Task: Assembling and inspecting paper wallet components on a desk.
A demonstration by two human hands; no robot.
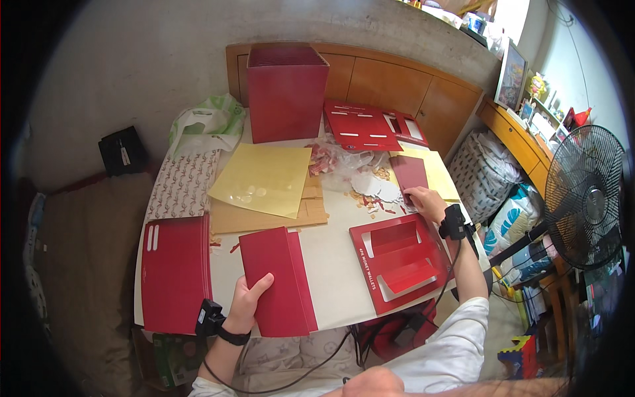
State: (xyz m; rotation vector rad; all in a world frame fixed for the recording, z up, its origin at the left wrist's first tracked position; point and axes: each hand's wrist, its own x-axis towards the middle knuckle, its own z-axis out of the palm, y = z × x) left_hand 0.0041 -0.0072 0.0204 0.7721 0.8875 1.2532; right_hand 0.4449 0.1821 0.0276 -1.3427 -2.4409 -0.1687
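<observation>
My left hand [246, 303] grips a folded dark red cardboard piece [281, 278] near the front edge of the table, thumb on top and fingers hidden beneath. My right hand [428, 204] reaches to the right, its curled fingers closed at the lower edge of a small dark red card [411, 172]. That card lies partly over a yellow sheet [436, 173]. Below my right forearm lies a flat red cardboard frame [368, 268] with cut-out windows and folded flaps. Left of my left hand is a stack of red cardboard sheets [175, 278] with white slots on top.
A tall dark red box [286, 99] stands at the back, beside printed red cardboard sheets [360, 126]. A yellow sheet [264, 178] with clear round stickers lies on brown cardboard [311, 213]. Plastic wrap [344, 162] and paper scraps sit mid-table. A black fan [585, 198] stands right.
</observation>
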